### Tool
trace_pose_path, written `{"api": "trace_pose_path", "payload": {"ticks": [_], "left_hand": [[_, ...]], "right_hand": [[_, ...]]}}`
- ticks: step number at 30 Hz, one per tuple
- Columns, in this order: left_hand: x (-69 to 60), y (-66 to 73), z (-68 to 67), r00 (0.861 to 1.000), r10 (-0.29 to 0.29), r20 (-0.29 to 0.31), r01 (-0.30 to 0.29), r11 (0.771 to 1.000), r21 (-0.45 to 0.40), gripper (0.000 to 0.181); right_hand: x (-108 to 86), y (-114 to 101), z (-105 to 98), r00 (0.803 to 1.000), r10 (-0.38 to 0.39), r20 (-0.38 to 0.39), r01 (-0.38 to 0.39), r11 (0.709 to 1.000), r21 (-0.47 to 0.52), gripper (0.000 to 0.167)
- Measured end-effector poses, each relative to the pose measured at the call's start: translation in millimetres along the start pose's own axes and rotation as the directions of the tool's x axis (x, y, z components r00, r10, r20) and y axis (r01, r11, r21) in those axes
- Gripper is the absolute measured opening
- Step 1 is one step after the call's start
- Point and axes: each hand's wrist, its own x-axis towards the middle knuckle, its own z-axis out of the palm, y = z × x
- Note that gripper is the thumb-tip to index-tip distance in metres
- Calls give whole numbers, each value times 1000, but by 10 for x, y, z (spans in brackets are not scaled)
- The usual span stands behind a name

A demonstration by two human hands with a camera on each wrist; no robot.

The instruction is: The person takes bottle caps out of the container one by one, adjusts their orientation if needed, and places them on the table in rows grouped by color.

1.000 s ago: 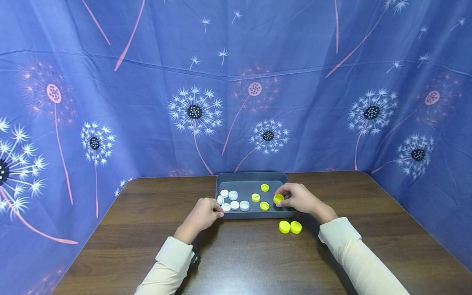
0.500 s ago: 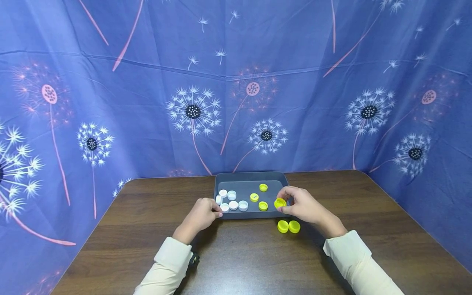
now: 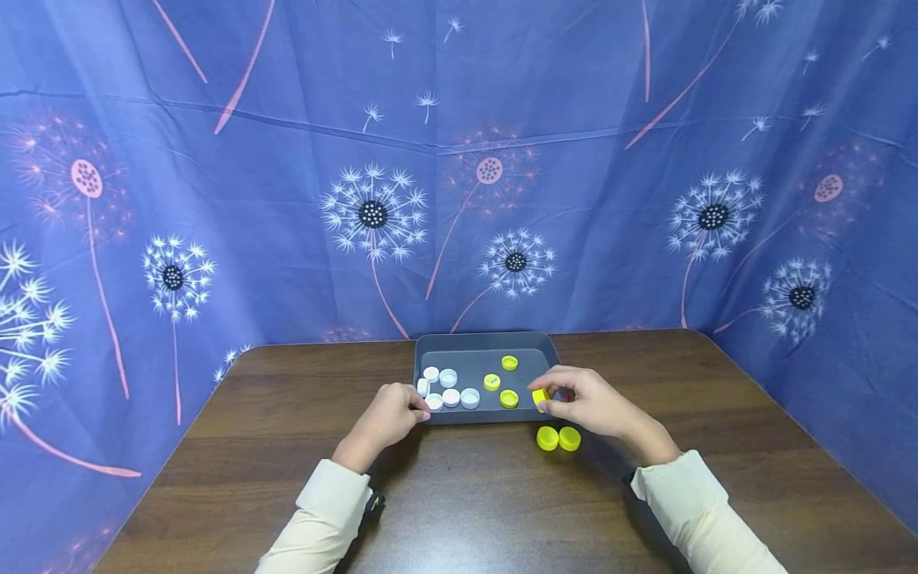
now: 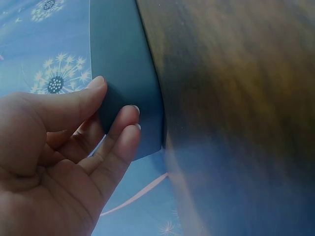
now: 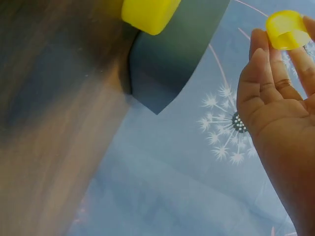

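Note:
A dark grey tray (image 3: pixel 488 417) holds white bottle caps (image 3: pixel 469 398) on its left side and yellow bottle caps (image 3: pixel 508 399) nearer the middle. At the tray's front left corner, my left hand (image 3: pixel 387 416) grips the rim; the left wrist view shows the thumb (image 4: pixel 96 93) on the rim and fingers on the outer wall. My right hand (image 3: pixel 591 401) pinches a yellow bottle cap (image 3: pixel 540 399) between thumb and fingers over the tray's right end. In the right wrist view that same cap (image 5: pixel 286 30) is turned on its side, raised off the tray.
Two yellow caps (image 3: pixel 559 438) lie side by side on the brown wooden table (image 3: pixel 459 502), just in front of the tray. A blue dandelion-print cloth (image 3: pixel 301 279) hangs behind the table and along both sides.
My right hand has lifted the yellow cap, drawn it slightly toward me, and turned it from showing its hollow side to edge-on. My left hand stays on the tray.

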Motion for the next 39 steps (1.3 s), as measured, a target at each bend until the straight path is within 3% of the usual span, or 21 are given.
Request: {"api": "trace_pose_path", "payload": {"ticks": [4,12,16,20,25,32,39], "left_hand": [[-4,-4,3,1000,7,-1,-7,1000,-1,8],[-11,-3,13,1000,6,7,-6,1000,7,7],[-4,-4,23,1000,9,7,-9,1000,10,7],[3,-8,24,1000,9,2,-9,1000,10,8],[0,-12,14,1000,17,-4,-17,1000,11,9],[-2,-4,9,1000,10,0,-10,1000,8,10],[11,10,5,1000,-4,3,4,1000,9,10]], "right_hand": [[5,-57,21,999,-24,29,24,1000,10,23],[-12,-121,91,996,42,79,-47,997,61,22],[-8,-149,135,996,29,79,-36,996,82,23],[21,-176,188,997,-39,65,40,999,-15,23],[57,-215,261,990,-123,65,131,980,-147,22],[36,-217,359,986,-94,136,120,973,-199,21],[7,-268,408,983,-87,164,141,925,-354,20]]}}
